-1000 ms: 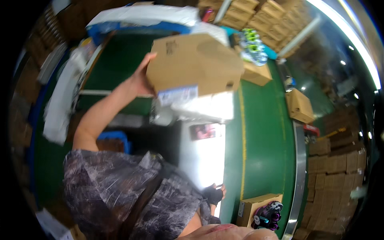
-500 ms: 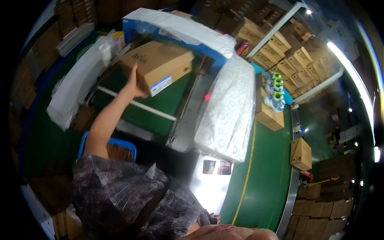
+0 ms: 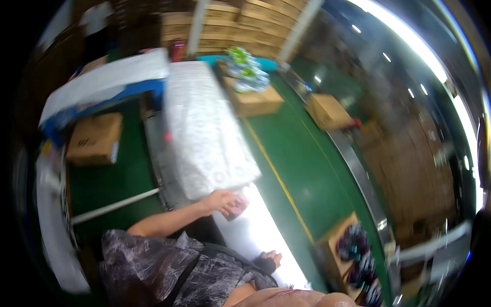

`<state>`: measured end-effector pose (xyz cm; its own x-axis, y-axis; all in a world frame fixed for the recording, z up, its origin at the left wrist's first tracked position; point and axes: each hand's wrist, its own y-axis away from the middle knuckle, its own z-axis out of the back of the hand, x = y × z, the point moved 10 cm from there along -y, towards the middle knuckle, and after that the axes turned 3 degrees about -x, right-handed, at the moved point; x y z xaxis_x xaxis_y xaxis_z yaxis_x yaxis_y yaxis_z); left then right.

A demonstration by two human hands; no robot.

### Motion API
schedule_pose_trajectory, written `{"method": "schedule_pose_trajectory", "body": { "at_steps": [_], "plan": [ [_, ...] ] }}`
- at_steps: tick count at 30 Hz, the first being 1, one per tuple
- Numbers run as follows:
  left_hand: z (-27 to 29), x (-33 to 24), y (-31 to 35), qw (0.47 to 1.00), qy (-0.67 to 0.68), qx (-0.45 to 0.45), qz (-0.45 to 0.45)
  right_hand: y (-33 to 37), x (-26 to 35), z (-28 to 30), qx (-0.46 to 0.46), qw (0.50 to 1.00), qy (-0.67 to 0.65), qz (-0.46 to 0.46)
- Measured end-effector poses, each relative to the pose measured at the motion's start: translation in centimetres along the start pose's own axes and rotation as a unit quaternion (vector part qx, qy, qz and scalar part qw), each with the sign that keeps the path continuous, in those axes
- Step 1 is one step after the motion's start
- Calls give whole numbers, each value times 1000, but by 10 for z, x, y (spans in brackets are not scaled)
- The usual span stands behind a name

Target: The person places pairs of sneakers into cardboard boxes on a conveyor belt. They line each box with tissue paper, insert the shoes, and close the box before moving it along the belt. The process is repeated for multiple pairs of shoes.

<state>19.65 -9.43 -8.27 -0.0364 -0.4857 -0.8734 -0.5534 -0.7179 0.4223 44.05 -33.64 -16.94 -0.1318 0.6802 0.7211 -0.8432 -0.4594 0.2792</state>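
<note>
My left hand (image 3: 220, 202) reaches across a bright white tabletop (image 3: 250, 230), its fingers bent over a small pinkish, dark-edged packet (image 3: 238, 205). Motion blurs the fingertips there. Just beyond lies a long, plastic-wrapped stack of white patterned sheets (image 3: 209, 133), close to the knuckles. My right hand (image 3: 272, 257) rests at the near part of the white tabletop, fingers apart, and nothing shows in it. A closed brown shoebox (image 3: 92, 143) sits on the green surface to the left, away from both hands.
A green conveyor belt (image 3: 276, 138) with yellow lines runs on the right. It carries a brown box (image 3: 258, 103) with pale green-and-blue shoes (image 3: 250, 77) and, nearer, dark shoes (image 3: 353, 245) on a box. Another carton (image 3: 327, 111) stands at its metal edge. Stacked shoeboxes (image 3: 240, 25) fill the back.
My left hand has let go of the shoebox and come right to the packet on the white tabletop. The view has swung right, bringing the dark shoes in.
</note>
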Motion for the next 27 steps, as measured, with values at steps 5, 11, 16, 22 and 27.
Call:
{"method": "schedule_pose_trajectory", "body": {
  "at_steps": [5, 11, 16, 22, 27],
  "plan": [
    [-72, 40, -15, 988, -110, 101, 37, -28, -13, -3, 53, 945, 168, 276],
    [-112, 44, -30, 985, -128, 102, 45, -80, 82, 204, -291, 838, 227, 402],
    [-135, 37, -32, 990, -115, 80, 20, -157, 106, 280, -346, 795, 432, 246],
    [-54, 37, 5, 991, -114, -63, 29, -198, 114, 244, -76, 885, 398, 230],
    [-33, 40, 24, 986, -105, -113, 63, -191, 122, 261, -35, 925, 328, 187]
  ]
}}
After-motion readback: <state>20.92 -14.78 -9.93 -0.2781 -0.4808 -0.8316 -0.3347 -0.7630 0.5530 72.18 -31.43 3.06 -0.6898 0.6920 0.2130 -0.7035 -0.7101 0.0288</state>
